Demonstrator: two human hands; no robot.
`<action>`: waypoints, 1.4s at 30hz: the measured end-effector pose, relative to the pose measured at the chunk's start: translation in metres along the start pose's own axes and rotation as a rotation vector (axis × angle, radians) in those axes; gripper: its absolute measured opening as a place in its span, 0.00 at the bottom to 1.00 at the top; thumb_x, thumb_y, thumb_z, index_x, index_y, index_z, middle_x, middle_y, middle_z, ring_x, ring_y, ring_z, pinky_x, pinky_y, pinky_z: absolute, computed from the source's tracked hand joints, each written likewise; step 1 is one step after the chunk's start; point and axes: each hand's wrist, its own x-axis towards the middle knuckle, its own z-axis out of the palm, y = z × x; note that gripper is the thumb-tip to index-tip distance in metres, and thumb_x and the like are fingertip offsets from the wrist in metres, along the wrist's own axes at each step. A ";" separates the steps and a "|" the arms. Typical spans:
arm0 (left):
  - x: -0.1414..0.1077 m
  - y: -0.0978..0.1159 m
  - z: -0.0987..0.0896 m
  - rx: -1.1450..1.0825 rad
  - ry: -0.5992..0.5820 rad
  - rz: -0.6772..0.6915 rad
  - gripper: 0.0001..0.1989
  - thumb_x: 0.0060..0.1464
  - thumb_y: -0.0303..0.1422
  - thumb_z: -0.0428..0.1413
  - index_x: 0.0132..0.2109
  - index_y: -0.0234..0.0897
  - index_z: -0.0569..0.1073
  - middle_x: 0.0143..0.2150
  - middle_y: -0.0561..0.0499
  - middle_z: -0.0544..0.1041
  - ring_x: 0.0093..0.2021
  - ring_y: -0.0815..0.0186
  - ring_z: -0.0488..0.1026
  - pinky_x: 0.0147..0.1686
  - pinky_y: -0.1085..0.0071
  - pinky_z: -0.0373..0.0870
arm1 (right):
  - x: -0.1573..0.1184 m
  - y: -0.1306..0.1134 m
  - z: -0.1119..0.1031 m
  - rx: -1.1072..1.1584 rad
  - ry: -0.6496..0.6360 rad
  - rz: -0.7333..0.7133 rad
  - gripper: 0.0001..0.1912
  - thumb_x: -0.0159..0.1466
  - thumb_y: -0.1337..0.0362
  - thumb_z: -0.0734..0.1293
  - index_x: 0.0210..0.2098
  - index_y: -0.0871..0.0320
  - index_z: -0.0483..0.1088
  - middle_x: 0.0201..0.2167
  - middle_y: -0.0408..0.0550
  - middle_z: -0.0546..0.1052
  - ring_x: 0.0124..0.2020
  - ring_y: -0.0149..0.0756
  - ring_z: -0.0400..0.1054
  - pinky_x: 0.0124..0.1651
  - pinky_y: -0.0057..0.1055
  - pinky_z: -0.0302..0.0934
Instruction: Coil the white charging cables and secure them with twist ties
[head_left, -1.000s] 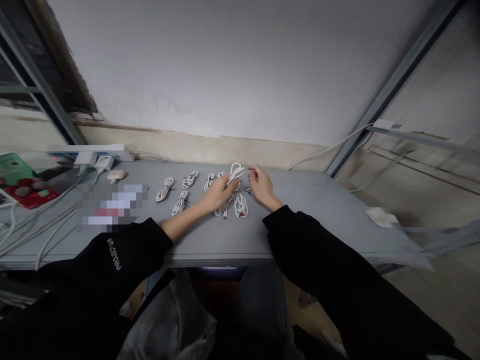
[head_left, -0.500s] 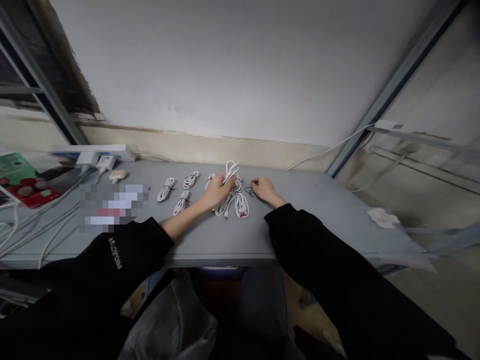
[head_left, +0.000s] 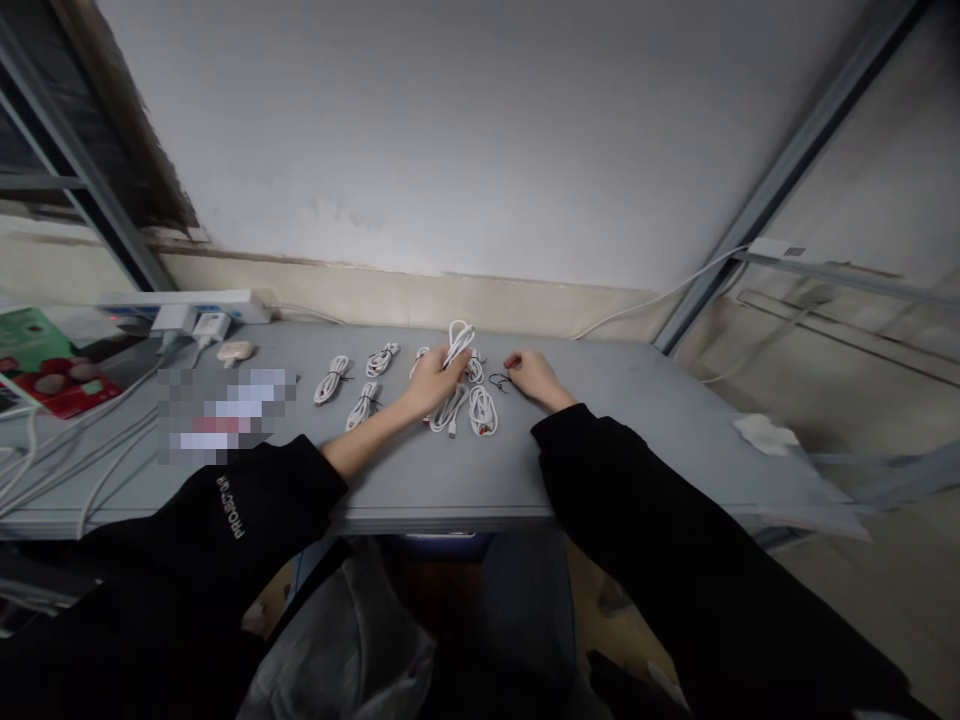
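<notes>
My left hand is closed around a coiled white cable, whose loops stick up past the fingers. Just right of it, my right hand has its fingers drawn together at the black twist ties on the table; whether one is between the fingertips I cannot make out. Below my left hand lie a loose white cable coil with its plug showing and another white coil. More coils behind the left hand are partly hidden. To the left, white cable bundles are bound with black ties.
A power strip with plugged-in chargers stands at the back left, and its cords run over the left side. A small pale case and a red-green package are there too. Crumpled white paper lies far right on the grey table.
My right hand has shifted very slightly to the right and up beside the twist ties. My left hand stays almost still, with the held cable tilted a little differently.
</notes>
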 end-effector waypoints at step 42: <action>0.005 -0.006 0.000 -0.032 -0.073 -0.078 0.26 0.64 0.45 0.33 0.29 0.37 0.66 0.19 0.54 0.61 0.19 0.69 0.59 0.22 0.71 0.53 | -0.028 -0.050 -0.015 1.626 -0.483 0.057 0.09 0.55 0.62 0.73 0.28 0.57 0.70 0.18 0.35 0.63 0.18 0.23 0.56 0.19 0.23 0.49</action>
